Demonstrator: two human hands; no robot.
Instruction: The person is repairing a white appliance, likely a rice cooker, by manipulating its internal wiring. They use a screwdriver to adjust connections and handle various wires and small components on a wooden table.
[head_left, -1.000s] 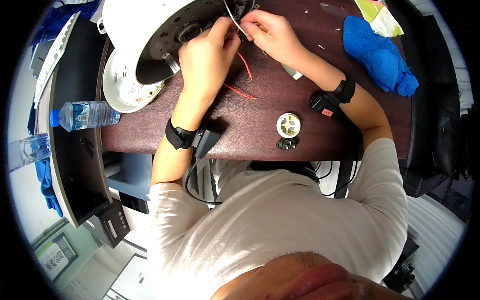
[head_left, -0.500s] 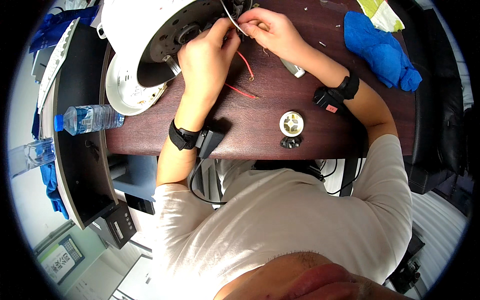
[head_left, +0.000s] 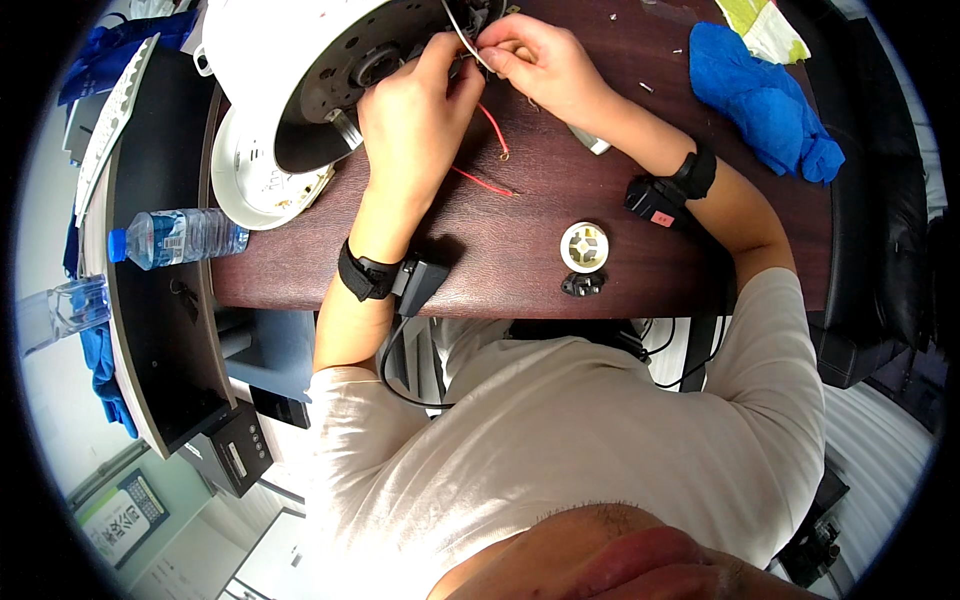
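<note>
A white, rounded appliance housing [head_left: 270,50], which looks like a rice cooker body, lies on its side with its dark metal underside [head_left: 335,90] facing me. My left hand [head_left: 412,120] is closed in a pinch at the edge of that underside; its fingertips and whatever they hold are hidden. Close beside it, my right hand [head_left: 550,65] pinches a white wire [head_left: 460,35] that runs down from the housing. Red wires [head_left: 485,181] with bare ends hang out below my left hand onto the table. A light-coloured tool handle [head_left: 588,140] lies partly under my right forearm.
A white round base cover [head_left: 250,200] sits left of the housing, near a water bottle [head_left: 185,238]. A round white part [head_left: 584,247] and a black socket piece [head_left: 582,285] lie near the front edge. A blue cloth [head_left: 755,100] and loose screws [head_left: 646,87] are at the right.
Both hands stay at the wires by the underside, with only slight finger shifts. Nothing has been let go or set down.
</note>
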